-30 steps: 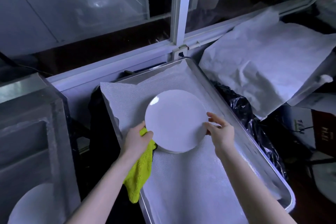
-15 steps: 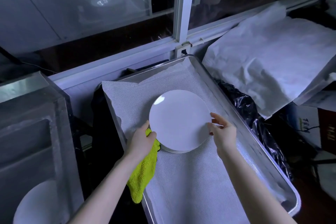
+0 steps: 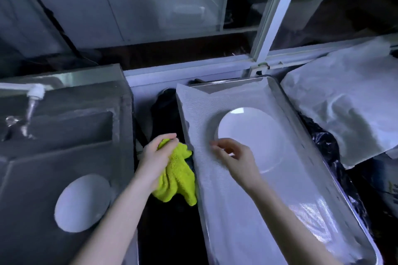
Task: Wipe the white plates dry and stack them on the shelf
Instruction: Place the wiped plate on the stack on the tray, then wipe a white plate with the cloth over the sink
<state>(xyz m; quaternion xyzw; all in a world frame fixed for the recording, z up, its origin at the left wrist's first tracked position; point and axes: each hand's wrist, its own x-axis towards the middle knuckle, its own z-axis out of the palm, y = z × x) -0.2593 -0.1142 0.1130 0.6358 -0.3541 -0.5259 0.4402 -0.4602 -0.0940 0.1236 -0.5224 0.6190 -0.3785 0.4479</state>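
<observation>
Far to the left of the left hand we see a faucet (image 3: 34, 92) over a grey sink (image 3: 64, 127). In the sink's near part, left of the left forearm, is the plate in the sink (image 3: 83, 203). It is plain white, matt and unmarked, with its face towards us. Being round, it has no long axis of its own, though in this wide view it reads as an oval slanting from near-left to far-right. We cannot tell whether it lies flat or leans.

The left hand (image 3: 156, 159) is over the dark gap between sink and tray, its fingers curled round a yellow-green cloth (image 3: 176, 178). The cloth bunches in the grip and droops to the right of the hand and below it.

Right of the cloth is the metal tray (image 3: 286, 101), lined with a white mesh liner (image 3: 237, 211). The tray's long axis runs from the window towards near-right. The right hand (image 3: 234, 157) is above the liner, blurred, its fingers loosely bent, pointing left and pinching nothing.

Just beyond that hand, partly under it, lies the plate on the tray (image 3: 254, 133). It is white and glossy, flat and face up, with a glint at its far rim. Its left edge looks thick, and we cannot tell whether it is one plate or several, nor whether the hand touches it.

Well to the right of the hand are a black plastic bag (image 3: 327, 146) and a crumpled white sheet (image 3: 344, 114).
</observation>
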